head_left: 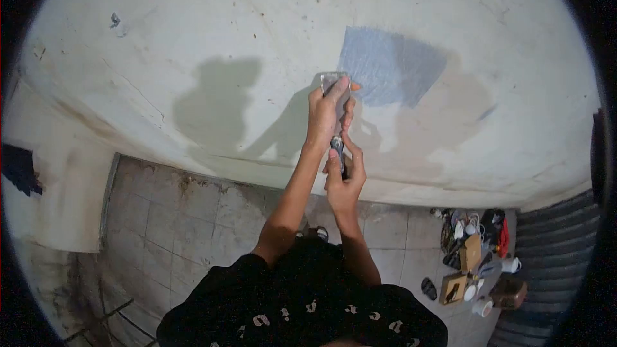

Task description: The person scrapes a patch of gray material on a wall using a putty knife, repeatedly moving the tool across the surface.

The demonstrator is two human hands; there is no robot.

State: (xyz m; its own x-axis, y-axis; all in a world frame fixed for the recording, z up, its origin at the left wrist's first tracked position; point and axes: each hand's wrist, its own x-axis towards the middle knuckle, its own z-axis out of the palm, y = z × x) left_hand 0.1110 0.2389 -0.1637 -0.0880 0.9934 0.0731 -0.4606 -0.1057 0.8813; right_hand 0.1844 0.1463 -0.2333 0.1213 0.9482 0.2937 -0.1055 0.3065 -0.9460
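Note:
My left hand (326, 112) is wrapped round the flat, greyish blade of a putty knife (330, 79), with its thumb along the blade. Just below it, my right hand (345, 177) grips the tool's dark handle (337, 146) between thumb and fingers. The blade points up and away from me, close over the pale wall (289, 45). A blue-grey patch (392, 67) on the wall lies right beside the blade tip, to its upper right. Part of the blade is hidden by my left hand.
A tiled floor (193, 238) runs along the wall's foot. To the right lie cardboard boxes (471, 254), a white bucket (511, 265), a dark shoe (429, 288) and a red item (504, 236), near a corrugated shutter (553, 250). Metal bars (116, 311) stand at lower left.

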